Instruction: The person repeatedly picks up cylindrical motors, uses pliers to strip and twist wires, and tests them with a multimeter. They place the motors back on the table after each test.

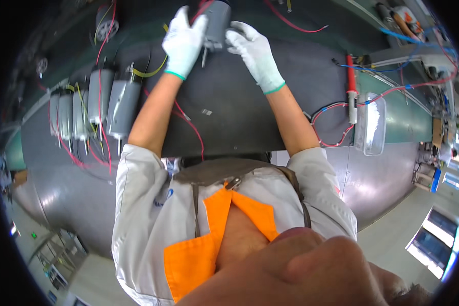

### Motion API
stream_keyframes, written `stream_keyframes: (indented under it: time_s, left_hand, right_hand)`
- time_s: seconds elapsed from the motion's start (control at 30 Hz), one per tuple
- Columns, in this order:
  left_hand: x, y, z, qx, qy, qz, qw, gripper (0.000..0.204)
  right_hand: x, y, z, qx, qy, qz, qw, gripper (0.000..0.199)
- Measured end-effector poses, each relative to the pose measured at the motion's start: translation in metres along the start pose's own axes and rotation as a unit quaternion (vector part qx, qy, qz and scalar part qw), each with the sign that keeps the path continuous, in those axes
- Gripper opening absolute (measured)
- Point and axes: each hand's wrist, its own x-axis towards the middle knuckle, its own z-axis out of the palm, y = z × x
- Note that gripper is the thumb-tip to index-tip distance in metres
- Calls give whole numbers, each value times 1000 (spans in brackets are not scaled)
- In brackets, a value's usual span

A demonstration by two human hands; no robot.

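Observation:
A grey cylindrical motor (218, 23) with a thin shaft at its near end is at the top middle of the view, on the dark bench. My left hand (182, 46), in a white glove with a green cuff, is at its left side. The thumb is against or close beside the casing, spread from the fingers, and a red wire runs through the gap. My right hand (256, 57), gloved alike, is just right of the motor with its fingers apart and slightly bent. Whether its fingertips touch the casing is hard to tell.
Several grey motors (122, 104) with red and yellow-green wires stand in a row at left. Another motor (107, 28) lies farther back. At right are a red-and-white handheld tool (352, 92) on a coiled cable and a clear plastic tray (375, 125). A loose red wire (296, 24) lies behind.

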Motion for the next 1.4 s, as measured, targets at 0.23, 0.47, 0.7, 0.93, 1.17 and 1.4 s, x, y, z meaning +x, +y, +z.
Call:
stream_keyframes:
  time_s: [0.23,0.47,0.7,0.93,1.17,1.4]
  left_hand:
    - [-10,-30,-57,-505,-176,-351,769,39]
    - [-56,23,-59,-632,-378,-356,576,41]
    - [-36,48,-57,-619,-401,-319,595,39]
    - [-33,63,-72,-586,-300,-337,673,35]
    - [-34,66,-72,-649,-260,-325,637,32]
    - [-31,62,-73,-668,-259,-315,622,32]
  right_hand:
    - [-70,-20,-161,1,268,-20,963,54]
    - [-57,-35,-291,51,260,-90,960,34]
    - [-81,-9,-86,-179,-196,178,947,23]
    - [-102,-32,-31,-7,-78,-50,996,56]
    - [-68,-21,-6,173,-158,-71,970,73]
    - [-55,-10,-2,211,-173,-89,958,72]
